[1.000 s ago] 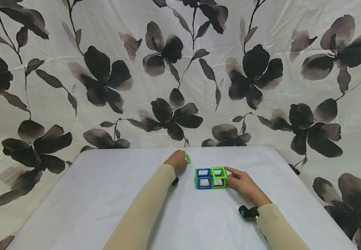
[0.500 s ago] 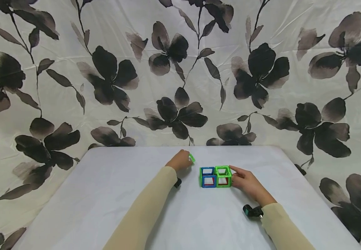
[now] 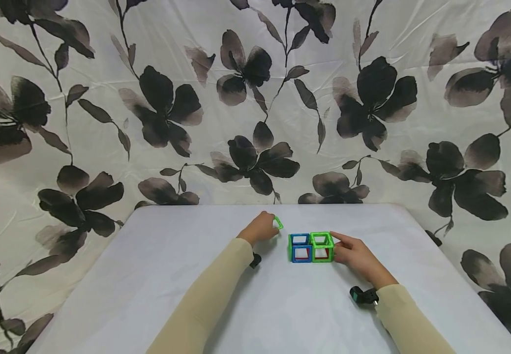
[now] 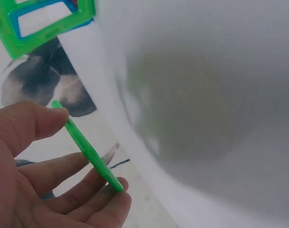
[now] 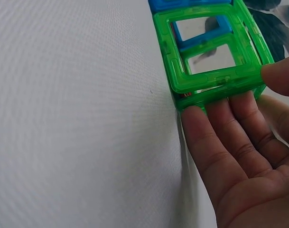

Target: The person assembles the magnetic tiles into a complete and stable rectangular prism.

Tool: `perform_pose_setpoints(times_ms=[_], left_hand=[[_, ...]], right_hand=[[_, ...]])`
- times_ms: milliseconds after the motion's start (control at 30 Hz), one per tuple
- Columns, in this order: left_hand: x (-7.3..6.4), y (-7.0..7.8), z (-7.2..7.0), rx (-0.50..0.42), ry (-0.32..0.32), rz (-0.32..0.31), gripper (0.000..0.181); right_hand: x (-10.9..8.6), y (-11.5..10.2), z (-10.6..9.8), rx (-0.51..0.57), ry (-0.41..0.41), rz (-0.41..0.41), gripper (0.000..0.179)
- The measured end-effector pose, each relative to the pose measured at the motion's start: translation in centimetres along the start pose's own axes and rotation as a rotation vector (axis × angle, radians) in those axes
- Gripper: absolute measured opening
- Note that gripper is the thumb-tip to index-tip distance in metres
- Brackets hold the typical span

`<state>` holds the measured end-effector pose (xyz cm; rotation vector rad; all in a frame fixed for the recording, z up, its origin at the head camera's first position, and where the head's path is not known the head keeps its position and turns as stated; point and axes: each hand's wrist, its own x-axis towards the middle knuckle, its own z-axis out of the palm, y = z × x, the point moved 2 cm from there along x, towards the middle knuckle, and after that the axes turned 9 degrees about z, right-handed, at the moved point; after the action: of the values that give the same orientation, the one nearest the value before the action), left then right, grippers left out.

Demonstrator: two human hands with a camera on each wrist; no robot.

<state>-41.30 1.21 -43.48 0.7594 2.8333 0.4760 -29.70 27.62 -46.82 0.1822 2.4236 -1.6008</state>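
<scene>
My left hand (image 3: 259,227) pinches a green square magnetic tile (image 3: 278,222) between thumb and fingers. In the left wrist view that green tile (image 4: 89,152) shows nearly edge-on, away from the built frame. The magnetic-tile structure (image 3: 311,247) stands on the table to the right of the left hand, two open cubes side by side. Blue tiles face front on its left half and green on its right, with red behind. Against its right side rest the extended fingers of my right hand (image 3: 356,254). In the right wrist view their fingertips (image 5: 194,116) touch the green tile's side, thumb at the edge.
A white-covered table (image 3: 158,275) spreads under both hands, its far edge close behind the left hand. Beyond it hangs a floral cloth (image 3: 184,44). A black wrist device (image 3: 363,296) sits beneath the right wrist.
The left hand keeps hold of the green tile, which now shows more fully beside the fingers. The whole head view has shifted, moving everything rightward in it. The right hand stays at the structure.
</scene>
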Motion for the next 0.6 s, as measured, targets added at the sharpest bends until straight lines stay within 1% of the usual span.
perform_pose_setpoints(times_ms=[133, 333, 600], left_hand=[[-0.9, 0.6, -0.4, 0.016, 0.0, 0.021, 0.053], [-1.6, 1.2, -0.6, 0.031, 0.004, 0.049, 0.055], [-2.5, 1.6, -0.7, 0.02, 0.005, 0.068, 0.055]], right_hand=[[-0.1, -0.2, 0.0, -0.001, -0.004, -0.001, 0.056], [0.0, 0.0, -0.2, -0.016, 0.003, -0.002, 0.056], [0.1, -0.1, 0.0, -0.02, 0.006, 0.001, 0.057]])
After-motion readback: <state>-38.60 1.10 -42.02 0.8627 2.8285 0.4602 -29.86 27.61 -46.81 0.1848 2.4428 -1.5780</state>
